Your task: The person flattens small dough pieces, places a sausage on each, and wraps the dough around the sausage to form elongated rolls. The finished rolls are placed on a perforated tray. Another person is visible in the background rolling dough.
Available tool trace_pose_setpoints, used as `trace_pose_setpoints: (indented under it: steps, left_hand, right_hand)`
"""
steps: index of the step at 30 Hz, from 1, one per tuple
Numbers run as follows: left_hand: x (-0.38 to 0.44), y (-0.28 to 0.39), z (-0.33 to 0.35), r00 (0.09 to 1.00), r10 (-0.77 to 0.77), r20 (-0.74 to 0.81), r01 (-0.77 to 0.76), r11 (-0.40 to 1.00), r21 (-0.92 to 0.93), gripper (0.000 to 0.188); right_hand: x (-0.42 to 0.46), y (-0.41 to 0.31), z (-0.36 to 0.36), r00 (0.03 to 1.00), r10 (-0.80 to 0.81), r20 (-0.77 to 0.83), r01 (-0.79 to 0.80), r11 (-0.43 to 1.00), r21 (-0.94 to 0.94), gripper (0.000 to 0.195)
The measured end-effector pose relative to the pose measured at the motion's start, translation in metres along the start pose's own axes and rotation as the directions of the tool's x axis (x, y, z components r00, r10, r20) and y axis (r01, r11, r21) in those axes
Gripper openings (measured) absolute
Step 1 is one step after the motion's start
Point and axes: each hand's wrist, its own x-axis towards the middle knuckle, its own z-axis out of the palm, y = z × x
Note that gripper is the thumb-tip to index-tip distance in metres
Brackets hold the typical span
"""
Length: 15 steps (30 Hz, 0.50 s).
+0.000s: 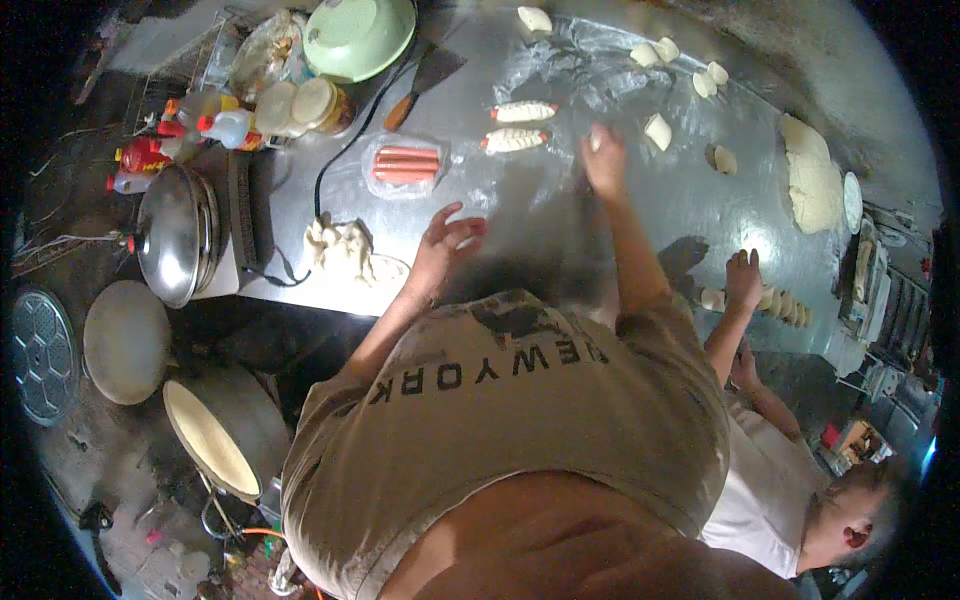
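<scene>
My left hand [453, 238] hovers above the steel table's near side, fingers apart and nothing in them. Beyond it, several pink sausages [406, 165] lie on a clear plastic bag. My right hand [604, 154] reaches farther across, its fingers closed on a small pale piece of dough [595, 140] that they partly cover. To the left of that hand are two dough-wrapped sausages, the farther one [525, 112] and the nearer one [514, 140], red ends showing. On its right lie a cut dough piece [658, 132] and a flattened one [724, 160].
A co-worker's hand [743, 279] is over a row of dough pieces [787, 306] at right. Beyond is a large dough slab [814, 176]. Leftward are a wooden-handled scraper [403, 110], black cord [321, 171], crumpled pale mass [341, 247], green basin [358, 37] and lidded pan [171, 232].
</scene>
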Motion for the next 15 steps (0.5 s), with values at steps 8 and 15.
trace_pose_setpoints:
  steps: [8, 15]
  left_hand:
    - [-0.017, 0.000, -0.006, 0.997, 0.019, -0.077, -0.024, 0.997, -0.069, 0.052]
    - [-0.020, -0.020, -0.020, 1.000, -0.016, -0.018, 0.014, 0.997, -0.071, 0.049]
  right_hand:
    - [-0.081, 0.008, 0.011, 0.977, -0.191, 0.097, 0.211, 0.933, -0.293, 0.019]
    - [-0.194, -0.039, -0.027, 0.965, -0.028, 0.261, 0.105, 0.952, -0.286, 0.039]
